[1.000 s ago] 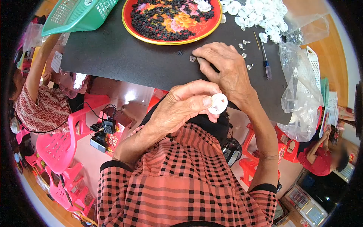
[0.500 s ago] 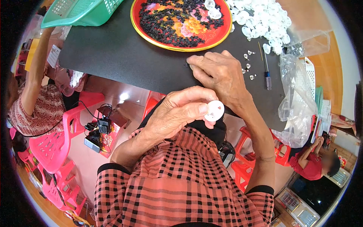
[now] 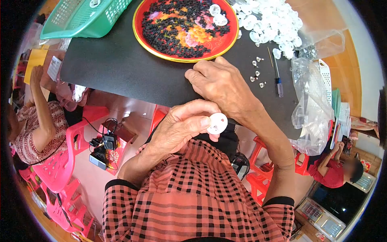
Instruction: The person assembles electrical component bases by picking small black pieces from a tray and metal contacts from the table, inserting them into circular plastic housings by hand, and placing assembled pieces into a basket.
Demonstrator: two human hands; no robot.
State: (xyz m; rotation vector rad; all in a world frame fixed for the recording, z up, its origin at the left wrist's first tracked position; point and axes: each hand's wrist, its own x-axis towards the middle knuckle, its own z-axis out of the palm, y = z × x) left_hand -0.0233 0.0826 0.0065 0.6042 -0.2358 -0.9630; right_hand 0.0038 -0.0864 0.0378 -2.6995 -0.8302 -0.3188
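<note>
My left hand (image 3: 175, 128) pinches a round white plastic disc (image 3: 219, 120) between thumb and fingers, above my lap at the table's front edge. A small opening shows in the disc's face. Just beyond it, my right hand (image 3: 219, 85) rests on the dark tabletop (image 3: 121, 66) with its fingers curled down and together. Whatever its fingertips hold, if anything, is hidden. Ahead of that hand is a red round tray (image 3: 221, 47) with a gold rim and flower print. Many small black pieces (image 3: 161, 40) cover it, and two clear-white discs (image 3: 219, 19) lie inside.
A pile of white discs (image 3: 270, 30) is at the back right. Small clear parts (image 3: 258, 61), a thin rod (image 3: 270, 56) and a screwdriver (image 3: 279, 86) lie right of my right hand. A green basket (image 3: 64, 34) stands back left. Other people sit at both sides.
My view has shifted slightly. My right hand has drawn a little left and nearer, with its fingers more curled over the table. The left hand still holds the disc. The person at left has lowered an arm.
</note>
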